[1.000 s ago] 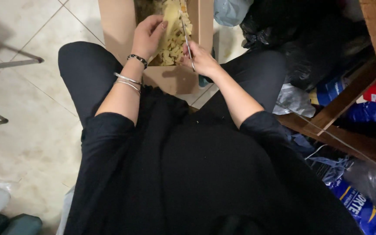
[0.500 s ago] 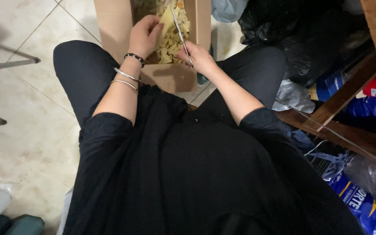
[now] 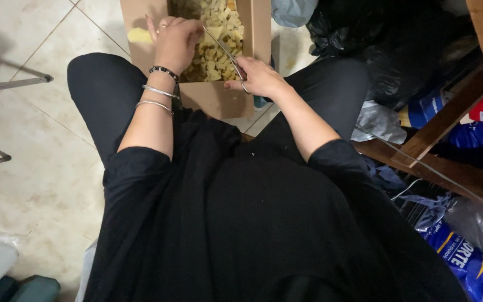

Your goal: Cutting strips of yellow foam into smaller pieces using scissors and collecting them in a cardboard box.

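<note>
Hands work over an open brown cardboard box point(image 3: 213, 98) of pale yellow foam pieces point(image 3: 214, 42) resting between the knees.
Right hand point(image 3: 259, 77) grips slim metal scissors point(image 3: 226, 51), blades pointing into the box; left hand point(image 3: 175, 40) is curled, its hold hidden.

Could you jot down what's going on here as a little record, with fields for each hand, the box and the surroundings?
Left hand: curled, resting at the box's inner edge on the yellow pieces
Right hand: holding scissors, blades over the box
Box: brown cardboard, open, between the knees
Contents: small yellow pieces
Wrist: bracelets on the left arm
Floor: pale tiles
Right side: bags, wooden frame
</note>
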